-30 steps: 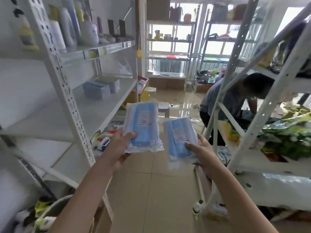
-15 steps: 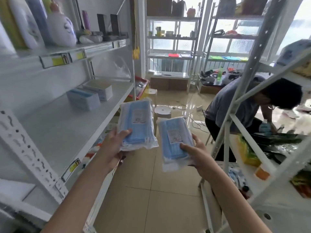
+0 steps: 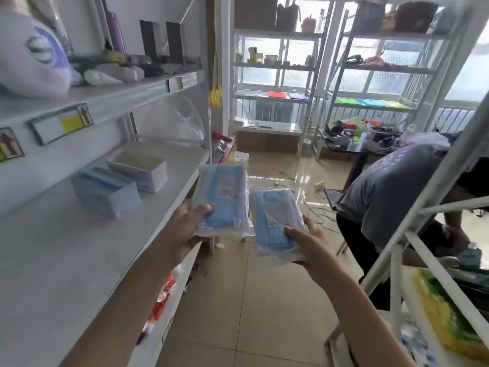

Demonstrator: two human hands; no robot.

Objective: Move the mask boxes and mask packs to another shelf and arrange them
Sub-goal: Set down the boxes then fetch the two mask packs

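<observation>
Both hands up in the aisle, each w/ one mask pack. Left hand (image 3: 185, 229) closed on the near end of the left mask pack (image 3: 222, 197): thumb on top, fingers underneath, pack angled up and away, hanging just off the front edge of the white shelf (image 3: 79, 260) on the left rack. Right hand (image 3: 309, 245) closed on the near end of the right mask pack (image 3: 275, 218), thumb on top, fingers wrapped under the right edge; pack sits a bit lower than the left one. The two packs are side by side, edges nearly touching, can't tell if they actually do. Both are clear plastic bags of blue masks w/ a small white label on top. On the same shelf, further back: blue mask box (image 3: 105, 192) and white mask box (image 3: 140, 168), just beside each other, white one behind and open on top. Upper shelf (image 3: 132, 94) carries bottles and tubes, blurred, w/ price-tag holders on its front lip. Second person (image 3: 391, 197) in a grey shirt bends over at right, behind the right rack upright (image 3: 434, 186). Tan tile floor (image 3: 251, 313) below the hands.
</observation>
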